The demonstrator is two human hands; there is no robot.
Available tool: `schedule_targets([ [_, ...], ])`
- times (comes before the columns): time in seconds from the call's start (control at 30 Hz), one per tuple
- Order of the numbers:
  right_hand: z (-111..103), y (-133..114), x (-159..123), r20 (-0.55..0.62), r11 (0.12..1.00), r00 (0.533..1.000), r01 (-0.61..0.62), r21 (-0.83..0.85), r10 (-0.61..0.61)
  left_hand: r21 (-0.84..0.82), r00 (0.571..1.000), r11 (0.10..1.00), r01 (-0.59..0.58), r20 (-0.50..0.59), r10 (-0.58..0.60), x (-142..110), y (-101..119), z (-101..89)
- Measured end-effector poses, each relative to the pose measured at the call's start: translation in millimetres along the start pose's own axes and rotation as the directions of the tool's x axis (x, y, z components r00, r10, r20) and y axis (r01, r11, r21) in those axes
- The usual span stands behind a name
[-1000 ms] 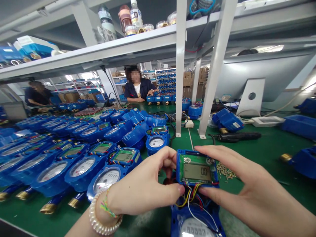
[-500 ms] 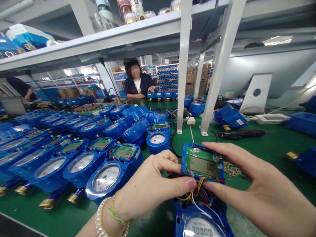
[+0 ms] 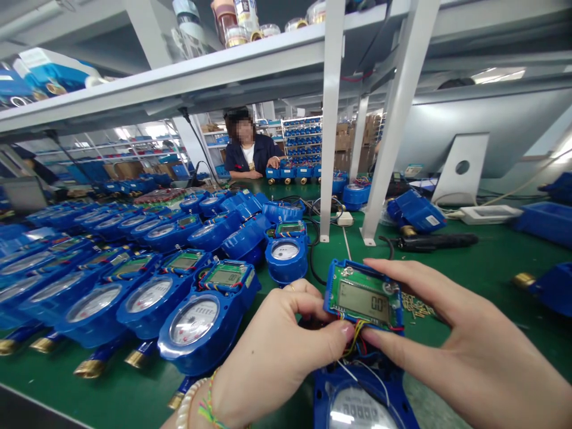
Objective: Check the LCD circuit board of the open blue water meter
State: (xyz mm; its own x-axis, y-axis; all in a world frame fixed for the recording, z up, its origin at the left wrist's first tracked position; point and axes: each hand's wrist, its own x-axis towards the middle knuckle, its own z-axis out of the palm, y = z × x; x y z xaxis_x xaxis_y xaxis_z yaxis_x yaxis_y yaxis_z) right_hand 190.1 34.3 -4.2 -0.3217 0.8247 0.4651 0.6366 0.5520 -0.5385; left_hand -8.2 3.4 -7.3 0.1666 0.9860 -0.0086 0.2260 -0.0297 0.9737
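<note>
Head view: blue meters (image 3: 196, 322) crowd left of held display module (image 3: 363, 296).

Between the left hand (image 3: 277, 351) and right hand (image 3: 465, 351) sits the display module (image 3: 363, 296), directly above the meter body (image 3: 361, 402) on the worktop (image 3: 482, 268), with rows of meters (image 3: 134, 268) to the left, screws (image 3: 415, 307) just right, and a shelf (image 3: 214, 71) overhead beyond.
</note>
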Motion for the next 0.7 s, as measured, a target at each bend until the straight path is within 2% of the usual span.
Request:
schedule_targets([
  [0.4,6.7,-1.9,-2.7,-0.065,1.0,0.998,-0.02,-0.007,0.02,-0.057,0.975,0.998,0.019,-0.219,-0.032,0.8,-4.0,19.9],
  [0.53,7.0,-4.0,-4.1,-0.089,0.999,0.996,-0.029,0.036,0.033,-0.007,0.963,1.0,-0.021,-0.268,0.018,2.2,-4.1,21.5],
  [0.7,2.0,-4.7,-1.9,-0.02,0.989,0.995,-0.097,0.111,0.1,0.086,0.955,0.993,-0.084,-0.277,0.105,2.1,-5.6,19.4],
])
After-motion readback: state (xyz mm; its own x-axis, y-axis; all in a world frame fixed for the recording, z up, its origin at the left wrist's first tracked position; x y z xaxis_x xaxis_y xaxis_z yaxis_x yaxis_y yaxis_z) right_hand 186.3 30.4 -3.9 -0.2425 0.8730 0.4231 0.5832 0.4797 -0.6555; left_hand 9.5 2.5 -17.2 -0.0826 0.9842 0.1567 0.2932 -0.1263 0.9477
